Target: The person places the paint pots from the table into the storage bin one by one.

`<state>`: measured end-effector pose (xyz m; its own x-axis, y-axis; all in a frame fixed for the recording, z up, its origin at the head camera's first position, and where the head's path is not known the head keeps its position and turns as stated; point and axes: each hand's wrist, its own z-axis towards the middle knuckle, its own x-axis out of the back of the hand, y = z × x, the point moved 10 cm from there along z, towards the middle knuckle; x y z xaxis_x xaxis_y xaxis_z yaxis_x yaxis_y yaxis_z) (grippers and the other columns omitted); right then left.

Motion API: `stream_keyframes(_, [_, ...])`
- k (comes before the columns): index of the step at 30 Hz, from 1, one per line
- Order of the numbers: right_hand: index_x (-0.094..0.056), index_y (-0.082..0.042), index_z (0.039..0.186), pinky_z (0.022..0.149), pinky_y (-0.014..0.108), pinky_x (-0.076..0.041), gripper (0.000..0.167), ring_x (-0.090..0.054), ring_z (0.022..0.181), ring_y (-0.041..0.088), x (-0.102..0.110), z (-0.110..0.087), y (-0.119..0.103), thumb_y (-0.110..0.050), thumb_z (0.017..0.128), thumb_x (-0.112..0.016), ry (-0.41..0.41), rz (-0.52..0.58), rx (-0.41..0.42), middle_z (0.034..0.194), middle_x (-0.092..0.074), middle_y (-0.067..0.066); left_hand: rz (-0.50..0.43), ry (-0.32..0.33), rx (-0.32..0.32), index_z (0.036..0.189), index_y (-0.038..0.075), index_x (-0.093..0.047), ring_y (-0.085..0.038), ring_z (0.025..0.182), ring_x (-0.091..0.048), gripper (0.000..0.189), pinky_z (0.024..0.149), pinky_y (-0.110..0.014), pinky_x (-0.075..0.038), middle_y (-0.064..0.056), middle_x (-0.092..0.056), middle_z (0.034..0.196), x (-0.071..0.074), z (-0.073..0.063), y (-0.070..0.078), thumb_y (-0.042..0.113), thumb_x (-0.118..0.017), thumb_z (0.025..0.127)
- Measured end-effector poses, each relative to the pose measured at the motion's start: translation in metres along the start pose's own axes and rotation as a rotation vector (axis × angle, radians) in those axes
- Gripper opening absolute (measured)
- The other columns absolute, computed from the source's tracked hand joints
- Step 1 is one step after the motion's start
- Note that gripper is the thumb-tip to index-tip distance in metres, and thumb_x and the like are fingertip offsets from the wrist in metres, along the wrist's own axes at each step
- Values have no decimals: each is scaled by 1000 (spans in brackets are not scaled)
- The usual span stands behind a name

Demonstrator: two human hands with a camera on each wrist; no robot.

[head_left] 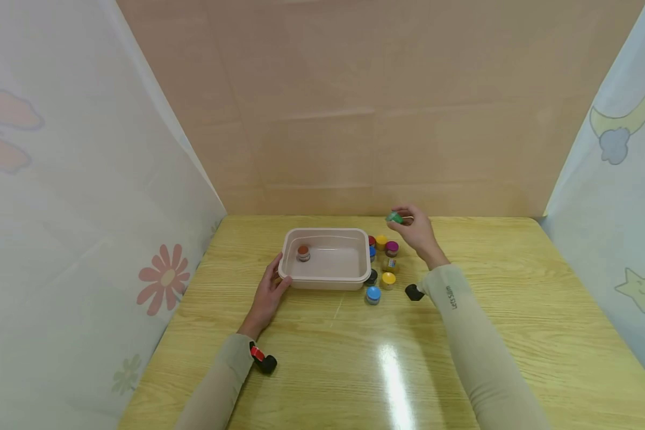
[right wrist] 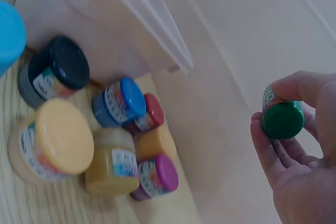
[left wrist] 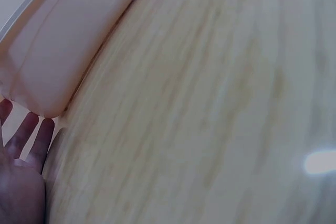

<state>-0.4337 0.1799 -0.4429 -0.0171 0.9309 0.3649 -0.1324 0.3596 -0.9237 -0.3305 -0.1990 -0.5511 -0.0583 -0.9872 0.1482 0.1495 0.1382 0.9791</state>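
My right hand (head_left: 418,233) is raised above the back edge of the table and pinches a small green-lidded paint jar (right wrist: 283,120) between thumb and fingers, lid tilted towards the wrist camera. A pale pink plastic bin (head_left: 330,283) stands on the table to its left, with one brown-lidded jar (head_left: 303,253) inside near the left end. At the bin's front left corner my left hand (head_left: 269,295) touches the wall with extended, spread fingers (left wrist: 22,132). Close to the bin's right side are jars with black (right wrist: 71,62), blue (right wrist: 133,97), yellow (head_left: 389,279) and purple lids (right wrist: 167,173).
A light-blue-lidded jar (head_left: 373,294) is nearest the front of the group. Beside the purple one lies a jar on its side with its label showing (right wrist: 124,162). Red (right wrist: 154,109) and orange-yellow lids (head_left: 381,241) show at the back. A brown covering (head_left: 355,149) rises behind the table.
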Motion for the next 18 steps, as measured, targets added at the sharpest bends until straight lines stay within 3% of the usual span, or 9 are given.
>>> stream_keyframes(6, [-56,-2,138,102,42,-50,47,-57,123,36,-10,2,-11,-23,99,-72,-12,18,18,137,-57,22,3,-1,1,163,32,-29,-33,147,-43,66,113,-37,-46,-3,-33,167,-2,0,1,18,-59,107])
stream_keyframes(10, [-59,0,135,101,37,-48,45,-57,115,32,-18,2,-21,-22,98,-73,-12,30,55,130,-60,21,0,-2,2,163,34,-29,-33,148,-43,65,115,-46,-44,-2,-33,167,-2,-1,1,19,-59,107])
stream_keyframes(14, [-60,0,133,97,31,-47,44,-56,111,27,-28,1,-27,-22,97,-74,-24,35,74,125,-61,19,-1,-7,2,162,37,-30,-31,148,-43,65,115,-45,-44,1,-34,167,-3,-1,1,21,-59,107])
stream_keyframes(18, [-59,1,133,98,35,-49,46,-58,109,27,-40,-1,-34,-22,97,-75,-37,33,77,124,-62,18,-8,-8,-6,162,34,-30,-33,148,-43,65,114,-44,-45,-1,-34,167,-3,0,2,22,-61,106])
